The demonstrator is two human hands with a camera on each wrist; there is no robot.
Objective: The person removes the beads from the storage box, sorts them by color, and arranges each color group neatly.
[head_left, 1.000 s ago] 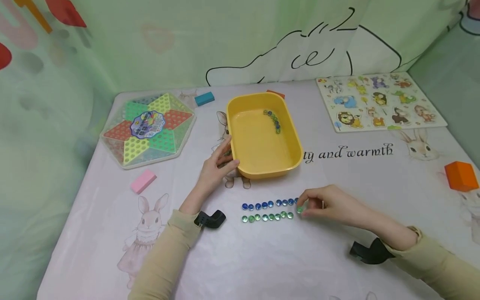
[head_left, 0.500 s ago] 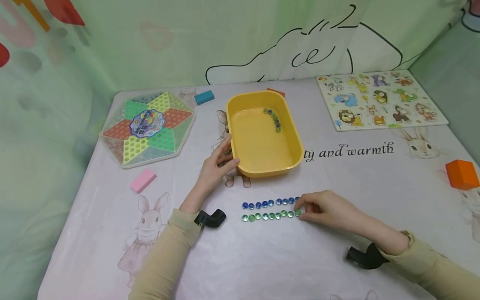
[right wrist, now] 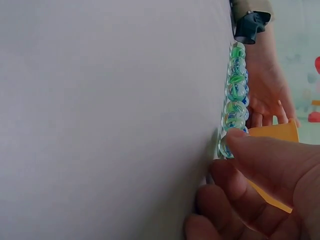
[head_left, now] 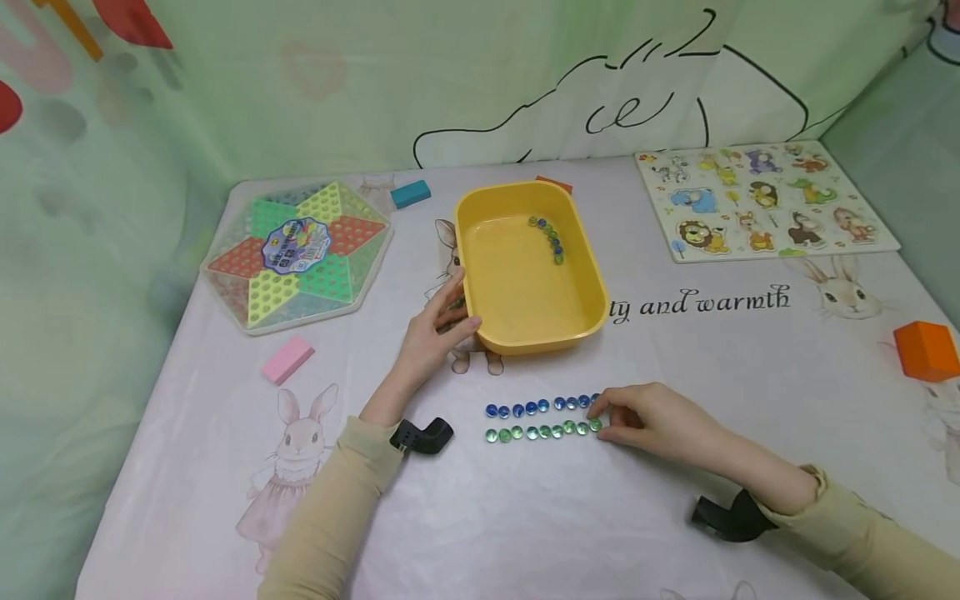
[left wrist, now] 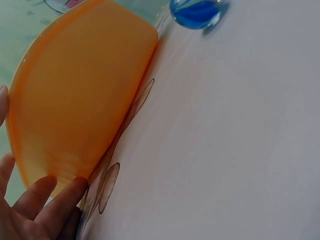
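Observation:
In the head view my right hand pinches a green glass marble between thumb and forefinger. That marble sits at the right end of a row of green marbles. Just behind it runs a parallel row of blue marbles, whose right end is partly covered by my forefinger. My left hand touches the left side of a yellow plastic tub. From the left wrist view, its fingers lie fairly straight against the tub's outer wall. Several marbles lie inside the tub along its right side.
A hexagonal Chinese checkers board lies at the back left, an animal puzzle board at the back right. Blocks lie around: pink, blue, orange and a red-orange one partly behind the tub.
My right hand has moved the green marble slightly left and toward me, to the end of the green row. In the last half second it has barely moved. My left hand stays on the tub.

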